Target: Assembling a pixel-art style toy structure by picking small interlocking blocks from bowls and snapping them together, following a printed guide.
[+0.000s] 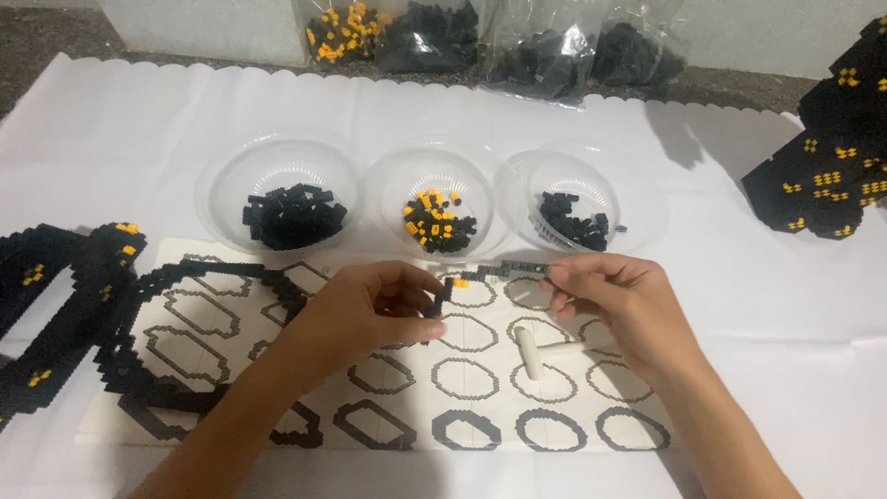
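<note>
Hands of one person meet over a pale printed template sheet [480,434] on a white table covering [139,120], seen from a head-worn camera looking down. Between them hangs a thin strip of small black bricks [490,273], with one orange brick [459,283] set near its left bend. The left hand [370,314] pinches the strip's left end, where it turns downward, thumb and fingers closed on it. The right hand [614,300] grips the right end between thumb and forefinger; a small white stick-shaped tool [530,353] sits just below this hand, and whether it is held or lying on the sheet cannot be told.

The strip's long axis runs nearly level from left to right, rising slightly toward the right, with a short leg pointing down at the left, so it forms an angled hook shape held just above the sheet.

It looks very light and stiff along each brick but weak at the joints, likely to snap apart if bent or squeezed mid-span. Holding it at both ends, as here, seems safest.

Beyond the hands stand three clear plastic bowls [277,166] of loose bricks, black and orange. A larger black outline build [185,277] lies at left.
</note>
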